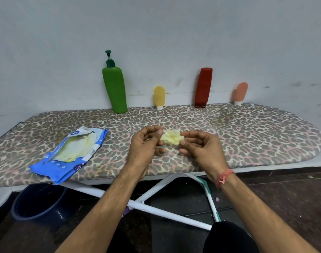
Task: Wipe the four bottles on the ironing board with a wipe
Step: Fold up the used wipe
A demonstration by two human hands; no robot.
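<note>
Four bottles stand along the far edge of the leopard-print ironing board point(247, 132), against the wall: a tall green pump bottle point(115, 88), a small yellow tube point(159, 97), a dark red bottle point(203, 87) and a small pink tube point(240, 93). A crumpled pale yellow wipe point(171, 138) is held above the middle of the board. My left hand point(147, 143) pinches its left end and my right hand point(199, 145) pinches its right end.
An open blue wipe pack point(64, 157) with yellow wipes showing lies on the board's left part, near the front edge. Below the board are white legs point(156, 209) and a dark blue bucket point(37, 203) on the floor at left.
</note>
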